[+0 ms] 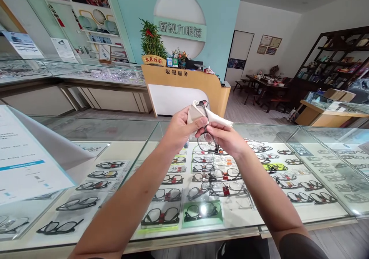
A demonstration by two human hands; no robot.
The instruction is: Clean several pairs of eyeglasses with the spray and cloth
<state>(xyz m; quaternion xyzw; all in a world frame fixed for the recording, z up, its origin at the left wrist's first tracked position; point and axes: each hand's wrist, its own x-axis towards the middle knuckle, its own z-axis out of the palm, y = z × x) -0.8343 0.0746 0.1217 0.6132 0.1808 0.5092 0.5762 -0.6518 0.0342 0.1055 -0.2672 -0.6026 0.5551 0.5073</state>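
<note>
Above the glass counter I hold a pair of dark-framed eyeglasses point(208, 143) between both hands. One round lens hangs below my fingers, and the frame's other end shows at the top. My left hand point(184, 124) pinches a cream cloth point(197, 112) against the upper part of the glasses, its thumb lying over the cloth. My right hand point(226, 136) grips the frame near its middle, with a loose end of the cloth trailing over its fingers. The cloth and fingers hide part of the frame.
Under the glass counter top point(161, 136) lie many eyeglasses in rows, including a pair on a green card point(203, 215). A tilted white printed sheet point(31, 159) stands at the left. Beyond the counter are a wooden cashier desk point(184, 78) and another display case point(95, 74).
</note>
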